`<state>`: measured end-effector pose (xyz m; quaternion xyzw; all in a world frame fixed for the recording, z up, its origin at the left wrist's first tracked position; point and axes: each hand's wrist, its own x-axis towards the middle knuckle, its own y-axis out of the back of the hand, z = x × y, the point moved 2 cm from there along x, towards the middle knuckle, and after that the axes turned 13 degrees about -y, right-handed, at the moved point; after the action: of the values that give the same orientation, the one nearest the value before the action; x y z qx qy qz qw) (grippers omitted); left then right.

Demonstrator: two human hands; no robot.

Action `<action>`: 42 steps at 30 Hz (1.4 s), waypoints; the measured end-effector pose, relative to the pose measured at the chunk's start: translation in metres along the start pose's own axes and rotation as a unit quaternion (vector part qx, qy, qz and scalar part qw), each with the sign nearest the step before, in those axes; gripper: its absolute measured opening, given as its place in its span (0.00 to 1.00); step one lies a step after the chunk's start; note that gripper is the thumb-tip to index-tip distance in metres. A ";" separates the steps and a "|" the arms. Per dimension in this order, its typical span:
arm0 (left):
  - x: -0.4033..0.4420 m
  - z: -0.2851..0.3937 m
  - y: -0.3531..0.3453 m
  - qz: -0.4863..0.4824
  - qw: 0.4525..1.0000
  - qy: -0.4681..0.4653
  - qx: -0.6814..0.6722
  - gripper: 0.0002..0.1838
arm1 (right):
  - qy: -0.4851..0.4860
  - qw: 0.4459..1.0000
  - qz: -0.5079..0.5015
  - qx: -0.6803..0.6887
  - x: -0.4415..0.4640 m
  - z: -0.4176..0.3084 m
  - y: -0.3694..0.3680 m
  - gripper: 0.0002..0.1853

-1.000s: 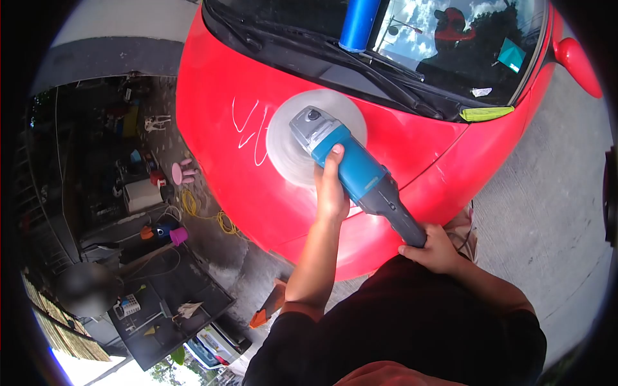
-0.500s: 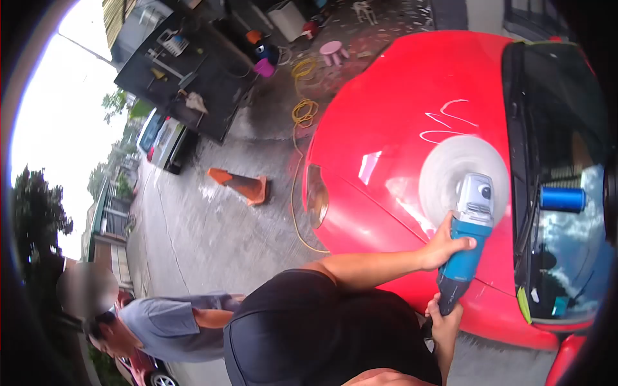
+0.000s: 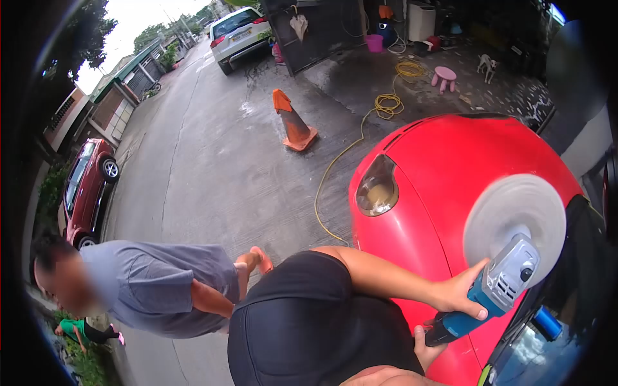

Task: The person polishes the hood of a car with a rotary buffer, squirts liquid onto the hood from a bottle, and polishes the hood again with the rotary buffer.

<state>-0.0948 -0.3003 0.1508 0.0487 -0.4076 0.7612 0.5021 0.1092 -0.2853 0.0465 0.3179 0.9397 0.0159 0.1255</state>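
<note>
A blue and grey power polisher (image 3: 483, 293) with a large round white pad (image 3: 492, 212) is over the red car hood (image 3: 463, 154). The pad looks blurred, and whether it touches the paint cannot be told. My left hand (image 3: 465, 293) wraps round the blue body just behind the metal head. Lower down, my right hand (image 3: 426, 347) is closed on the dark rear handle, partly hidden by my body. A blue cylinder (image 3: 547, 323) lies by the windshield at the lower right.
A person in a grey shirt (image 3: 161, 286) is at my left, and another in green (image 3: 74, 331) farther off. An orange cone (image 3: 296, 125), yellow cord (image 3: 386, 106), pink stool (image 3: 444, 77), dog (image 3: 487, 66), white car (image 3: 238, 35) and dark red car (image 3: 87, 186) surround the hood.
The view has swung toward the street, bringing the person in grey, then the one in green, into sight. Both hands have stayed on the polisher, whose pad now appears at the right of the view.
</note>
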 end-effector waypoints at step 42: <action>0.032 -0.003 -0.027 -0.282 0.939 -0.091 -0.175 0.59 | -0.317 0.920 0.227 0.028 -0.083 0.263 -0.233 0.20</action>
<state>-0.0880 -0.2710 0.1794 0.1420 -0.5474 0.4975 0.6578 0.0986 -0.5343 -0.2149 0.5144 0.7534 -0.0843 0.4009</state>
